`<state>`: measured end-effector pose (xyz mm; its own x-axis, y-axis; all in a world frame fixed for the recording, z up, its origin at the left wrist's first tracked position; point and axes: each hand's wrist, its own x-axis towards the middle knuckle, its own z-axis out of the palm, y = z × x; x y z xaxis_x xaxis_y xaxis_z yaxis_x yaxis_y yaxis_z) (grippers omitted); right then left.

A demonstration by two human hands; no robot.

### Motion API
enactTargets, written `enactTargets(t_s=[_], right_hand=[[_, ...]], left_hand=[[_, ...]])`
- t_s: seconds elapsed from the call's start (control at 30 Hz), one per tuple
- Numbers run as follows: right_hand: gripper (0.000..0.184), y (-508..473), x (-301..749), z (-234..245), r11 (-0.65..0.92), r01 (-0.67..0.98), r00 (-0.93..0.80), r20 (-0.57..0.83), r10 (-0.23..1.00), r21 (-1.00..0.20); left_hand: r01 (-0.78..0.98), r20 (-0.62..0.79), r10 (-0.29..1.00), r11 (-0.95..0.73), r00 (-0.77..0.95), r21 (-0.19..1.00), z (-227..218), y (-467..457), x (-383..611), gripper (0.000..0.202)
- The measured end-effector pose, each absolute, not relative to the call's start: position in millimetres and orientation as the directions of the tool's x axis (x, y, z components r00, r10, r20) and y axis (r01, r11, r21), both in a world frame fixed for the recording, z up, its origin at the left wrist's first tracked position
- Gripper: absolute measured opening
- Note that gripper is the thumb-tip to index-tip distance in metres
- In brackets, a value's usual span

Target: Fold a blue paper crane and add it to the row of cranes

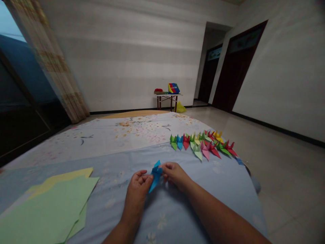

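Note:
A blue folded paper crane (155,175) is held between my two hands, a little above the cloth-covered table. My left hand (140,183) pinches its left side between thumb and fingers. On the other side, my right hand (174,174) has its fingertips closed on the crane's right edge. Part of the paper is hidden by the fingers. Beyond my right hand, several finished paper cranes (186,141) in green, blue, red, pink and yellow stand grouped on the table.
Loose green paper sheets (50,206) and a yellow sheet (68,177) lie at the left. A floral tablecloth (111,162) covers the table. Against the far wall stands a small table (167,95) bearing a colourful box (173,88), with a yellow bag (180,107) beside it.

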<state>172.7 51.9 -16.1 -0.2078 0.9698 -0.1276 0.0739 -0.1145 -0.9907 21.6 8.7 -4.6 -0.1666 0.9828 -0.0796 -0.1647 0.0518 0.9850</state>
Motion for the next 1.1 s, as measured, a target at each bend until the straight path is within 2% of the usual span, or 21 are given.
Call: enactTargets(t_s=[0.17,0.23,0.47,0.63,0.83,1.1], right_hand=[[0.039,55,172,-20,-0.111,-0.114,-0.173,-0.090,0.981,-0.987],[0.038,56,171,-19,-0.102,-0.149,-0.173,-0.076,0.982,-0.984],[0.034,65,159,-6,-0.075,-0.130,-0.214,-0.046,0.976,-0.989],[0.035,72,151,-5,-0.090,-0.118,-0.302,-0.050,0.952,-0.989],[0.036,77,153,-16,-0.150,-0.224,-0.381,-0.055,0.923,-0.963],[0.032,77,157,-16,-0.231,-0.294,-0.382,-0.108,0.918,-0.928]], left_hand=[[-0.195,-0.151,0.986,0.135,-0.070,0.972,-11,6,26,0.046],[-0.148,-0.149,0.989,0.145,-0.022,0.978,-11,5,26,0.041],[0.124,0.016,0.999,-0.010,-0.046,0.992,-5,5,17,0.039],[0.130,0.052,0.998,-0.046,-0.043,0.990,1,5,15,0.036],[0.121,0.061,0.998,-0.063,0.016,0.991,4,0,20,0.033],[0.165,0.034,0.999,-0.038,0.028,0.986,5,-2,21,0.037]])
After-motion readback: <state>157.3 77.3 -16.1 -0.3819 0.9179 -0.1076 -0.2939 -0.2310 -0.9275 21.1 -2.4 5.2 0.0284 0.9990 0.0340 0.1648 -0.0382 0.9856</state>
